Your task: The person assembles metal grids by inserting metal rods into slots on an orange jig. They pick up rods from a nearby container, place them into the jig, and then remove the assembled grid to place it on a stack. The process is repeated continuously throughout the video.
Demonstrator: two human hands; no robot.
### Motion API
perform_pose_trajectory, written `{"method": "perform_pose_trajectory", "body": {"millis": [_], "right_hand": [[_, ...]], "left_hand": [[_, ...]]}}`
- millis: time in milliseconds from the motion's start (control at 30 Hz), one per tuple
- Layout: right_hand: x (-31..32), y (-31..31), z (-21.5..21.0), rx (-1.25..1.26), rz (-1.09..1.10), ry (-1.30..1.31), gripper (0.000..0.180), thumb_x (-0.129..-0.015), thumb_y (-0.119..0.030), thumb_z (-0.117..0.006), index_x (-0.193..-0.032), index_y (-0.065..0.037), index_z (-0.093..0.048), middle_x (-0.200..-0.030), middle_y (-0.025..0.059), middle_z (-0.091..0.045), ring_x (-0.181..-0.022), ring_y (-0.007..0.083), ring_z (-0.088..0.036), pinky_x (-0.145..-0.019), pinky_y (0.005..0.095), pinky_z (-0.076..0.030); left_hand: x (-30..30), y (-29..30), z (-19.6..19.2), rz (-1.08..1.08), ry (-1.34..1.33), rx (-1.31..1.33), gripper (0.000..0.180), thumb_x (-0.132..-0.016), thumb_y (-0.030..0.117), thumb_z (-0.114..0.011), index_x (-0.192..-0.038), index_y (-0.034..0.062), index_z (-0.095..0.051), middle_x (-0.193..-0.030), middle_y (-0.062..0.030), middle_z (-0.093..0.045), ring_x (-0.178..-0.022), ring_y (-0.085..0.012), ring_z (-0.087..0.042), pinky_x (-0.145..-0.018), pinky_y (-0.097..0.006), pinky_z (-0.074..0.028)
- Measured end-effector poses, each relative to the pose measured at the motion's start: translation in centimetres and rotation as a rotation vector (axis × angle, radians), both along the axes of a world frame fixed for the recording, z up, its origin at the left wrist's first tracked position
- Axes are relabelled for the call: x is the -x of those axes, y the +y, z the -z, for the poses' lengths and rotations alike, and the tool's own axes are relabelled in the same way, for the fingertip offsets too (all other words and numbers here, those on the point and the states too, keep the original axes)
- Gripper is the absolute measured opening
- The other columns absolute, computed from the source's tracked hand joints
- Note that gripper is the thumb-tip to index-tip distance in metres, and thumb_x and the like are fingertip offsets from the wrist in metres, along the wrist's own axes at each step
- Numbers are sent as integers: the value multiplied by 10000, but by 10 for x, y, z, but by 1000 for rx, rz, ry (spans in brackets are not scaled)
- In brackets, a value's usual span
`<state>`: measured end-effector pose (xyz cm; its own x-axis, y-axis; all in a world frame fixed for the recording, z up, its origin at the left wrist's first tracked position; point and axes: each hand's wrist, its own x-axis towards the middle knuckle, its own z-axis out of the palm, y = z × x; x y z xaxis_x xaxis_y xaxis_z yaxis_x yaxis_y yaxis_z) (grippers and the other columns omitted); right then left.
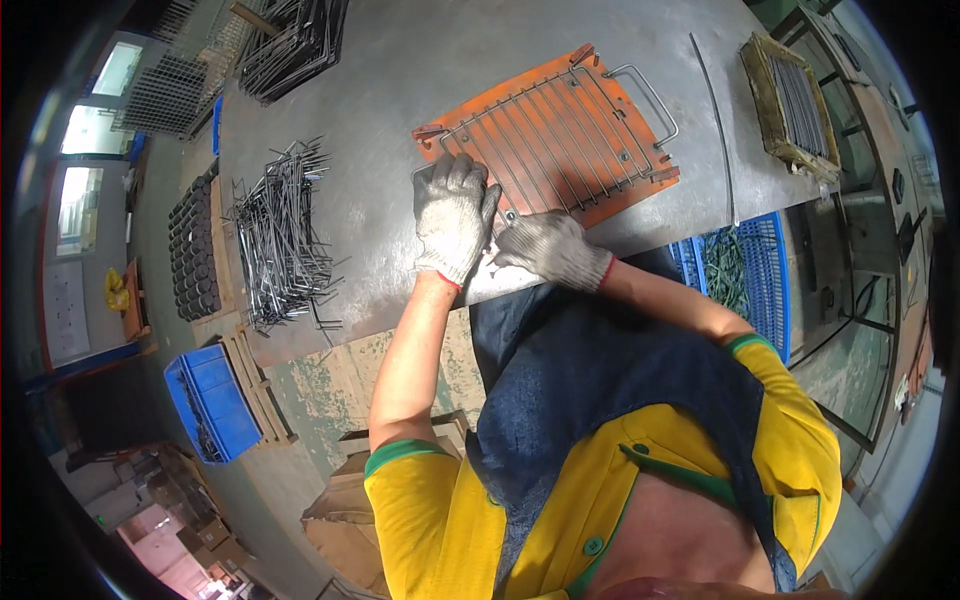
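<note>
An orange fixture plate (600,208) lies tilted on the metal table, carrying a grid of parallel steel wires (545,135). A bent wire handle (668,105) sticks out at the grid's right end. My left hand (452,215), in a grey-white work glove, is curled over the left end of the grid, closed round a similar wire handle there, mostly hidden beneath the fingers. My right hand (558,250), gloved too, lies at the plate's near left corner with its fingers drawn together. Whatever is under those fingertips is hidden. Both hands almost touch.
Bent wire pieces (285,240) are heaped at the table's left, with black wire frames (292,50) behind. One long rod (715,130) lies right of the plate, near a wooden box of rods (795,105). Blue crates (765,285) (215,400) stand below the table edges.
</note>
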<state>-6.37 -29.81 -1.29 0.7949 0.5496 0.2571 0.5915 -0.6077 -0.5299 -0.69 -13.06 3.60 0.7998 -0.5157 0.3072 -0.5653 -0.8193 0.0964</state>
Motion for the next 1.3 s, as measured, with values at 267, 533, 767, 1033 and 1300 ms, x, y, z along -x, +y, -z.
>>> {"method": "perform_pose_trajectory", "body": {"millis": [267, 533, 767, 1033, 1300], "right_hand": [[-61, -26, -6, 77, -94, -441, 285, -855, -126, -541, -1124, -180, -619, -1067, 63, -616, -950, 267, -654, -719, 380, -561], [-166, 16, -63, 124, 142, 170, 426, -857, -363, -624, -1122, -30, -613, -1127, 177, -636, -1024, 327, -633, -869, 431, -501], [-215, 40, -43, 327, 39, 255, 415, -746, -385, -713, -970, -41, -652, -836, 171, -681, -841, 363, -672, -741, 463, -528], [-153, -40, -57, -366, 192, 244, 435, -904, -429, -553, -1099, -46, -621, -1049, 189, -665, -998, 362, -634, -884, 440, -484], [-55, -251, -39, 69, 908, -240, 340, -879, -234, -610, -1187, -89, -608, -1110, 115, -620, -1019, 289, -600, -885, 419, -479]], "left_hand": [[0, 0, 3, -39, -39, 23, 236, -852, 253, -637, -995, 67, -661, -1092, -109, -637, -1071, -290, -576, -919, -433, -403], [0, -1, 3, -49, 1, 0, 249, -855, 235, -634, -1021, 52, -667, -1137, -131, -640, -1093, -317, -572, -954, -429, -407], [-5, -9, -6, -5, 90, -21, 227, -863, 228, -612, -997, 51, -657, -1065, -136, -629, -1030, -324, -569, -933, -438, -407], [14, 2, 26, -353, -102, 601, 388, -925, 144, -598, -1279, -4, -547, -1331, -225, -476, -1129, -323, -540, -958, -428, -433], [17, 57, 24, -572, 954, 1033, 326, -1005, 306, -547, -973, -1, -651, -837, -59, -659, -643, -117, -578, -613, -269, -471]]}}
